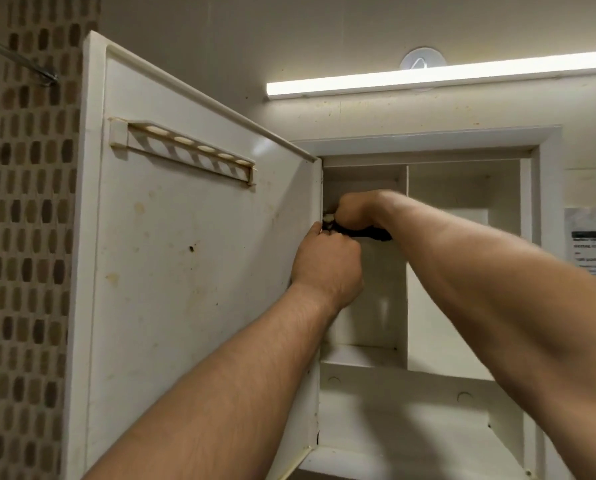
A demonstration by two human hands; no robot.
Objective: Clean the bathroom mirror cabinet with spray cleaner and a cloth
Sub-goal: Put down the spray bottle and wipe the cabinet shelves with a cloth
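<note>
The white mirror cabinet (424, 142) hangs on the wall with its door (192, 271) swung open to the left, stained inner side facing me. Both hands meet at the door's hinge edge, about halfway up. My right hand (357, 211) reaches in from the right and is closed around a thin black tool (366, 233). My left hand (327, 265) is curled shut just below, thumb and fingers pinched at the tool's left end. That end sits beside a small pale hinge piece (327, 218). The mirror side of the door is hidden.
Inside the cabinet, a vertical divider (406, 258) splits the upper shelves, with a lower compartment (411, 420) beneath. A toothbrush rack (185, 150) is fixed to the door. A tube light (442, 76) glows above. Mosaic tiles (30, 237) line the left wall and a paper notice (594, 244) hangs at right.
</note>
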